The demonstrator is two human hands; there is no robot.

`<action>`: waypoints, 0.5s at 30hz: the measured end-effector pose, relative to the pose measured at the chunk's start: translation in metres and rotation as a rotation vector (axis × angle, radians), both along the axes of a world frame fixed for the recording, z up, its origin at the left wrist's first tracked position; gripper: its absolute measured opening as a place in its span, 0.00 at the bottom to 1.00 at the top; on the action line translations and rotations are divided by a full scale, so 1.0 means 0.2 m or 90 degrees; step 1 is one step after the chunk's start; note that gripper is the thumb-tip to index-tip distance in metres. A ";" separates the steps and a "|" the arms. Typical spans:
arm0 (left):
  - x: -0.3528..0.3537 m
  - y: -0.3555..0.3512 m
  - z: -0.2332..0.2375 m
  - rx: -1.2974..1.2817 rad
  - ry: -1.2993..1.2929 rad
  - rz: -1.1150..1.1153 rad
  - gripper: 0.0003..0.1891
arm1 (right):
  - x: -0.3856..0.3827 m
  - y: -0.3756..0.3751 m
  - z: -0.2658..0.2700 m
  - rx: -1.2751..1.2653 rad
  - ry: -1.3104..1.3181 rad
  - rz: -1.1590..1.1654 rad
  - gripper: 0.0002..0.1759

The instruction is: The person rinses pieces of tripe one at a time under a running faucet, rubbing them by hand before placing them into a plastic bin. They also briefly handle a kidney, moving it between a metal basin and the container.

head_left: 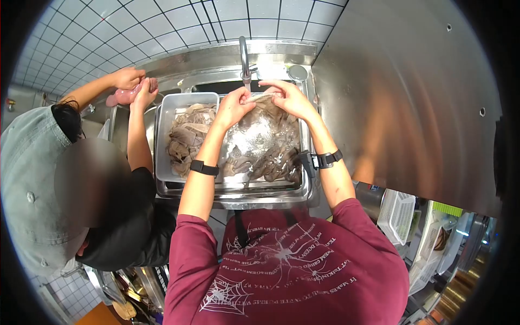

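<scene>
Under the running tap (244,57), my left hand (234,108) and my right hand (290,100) pinch a limp, pale brown piece (264,99) between them. The fingers of both are bent round its upper edge. Below them lies a metal tray (260,181) of water, with more dark, wet, soft pieces (276,162) along its near and right sides. Left of it, partly behind my left forearm, a translucent plastic tub (165,108) holds a heap of similar grey-brown pieces (187,138). What exactly the pieces are is unclear.
At the left a co-worker in a grey cap (32,179) holds something pink (125,96) over the neighbouring basin. A steel panel (422,97) rises on the right. White baskets (397,216) stand at the lower right. A round metal lid (297,72) lies behind the sink.
</scene>
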State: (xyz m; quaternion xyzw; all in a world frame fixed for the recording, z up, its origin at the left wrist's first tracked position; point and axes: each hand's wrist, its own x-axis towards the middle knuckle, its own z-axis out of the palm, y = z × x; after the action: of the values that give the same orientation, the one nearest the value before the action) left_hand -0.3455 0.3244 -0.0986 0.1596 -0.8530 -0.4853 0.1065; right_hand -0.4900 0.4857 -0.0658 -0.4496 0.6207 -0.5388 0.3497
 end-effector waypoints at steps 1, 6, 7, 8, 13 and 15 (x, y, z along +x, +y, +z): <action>0.00 0.01 0.03 0.046 0.019 0.020 0.09 | 0.00 0.00 0.03 -0.011 0.063 0.001 0.29; 0.03 0.04 0.25 0.215 0.117 0.044 0.11 | 0.10 -0.07 0.20 -0.018 0.217 0.009 0.26; 0.05 0.04 0.27 0.213 0.115 0.045 0.11 | 0.11 -0.10 0.21 -0.017 0.228 -0.034 0.21; 0.07 0.04 0.29 0.295 0.143 0.029 0.13 | 0.11 -0.12 0.24 -0.020 0.228 -0.033 0.21; 0.17 0.07 0.29 0.338 0.219 0.026 0.20 | 0.16 -0.19 0.40 -0.120 0.215 -0.058 0.10; 0.18 0.09 0.23 0.163 0.142 0.064 0.28 | 0.17 -0.22 0.44 -0.133 0.227 -0.014 0.11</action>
State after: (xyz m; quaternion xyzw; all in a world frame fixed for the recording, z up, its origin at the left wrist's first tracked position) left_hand -0.3087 0.3430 -0.0517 0.1595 -0.7583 -0.5985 0.2035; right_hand -0.4554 0.4427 0.0220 -0.5648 0.6184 -0.5160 0.1798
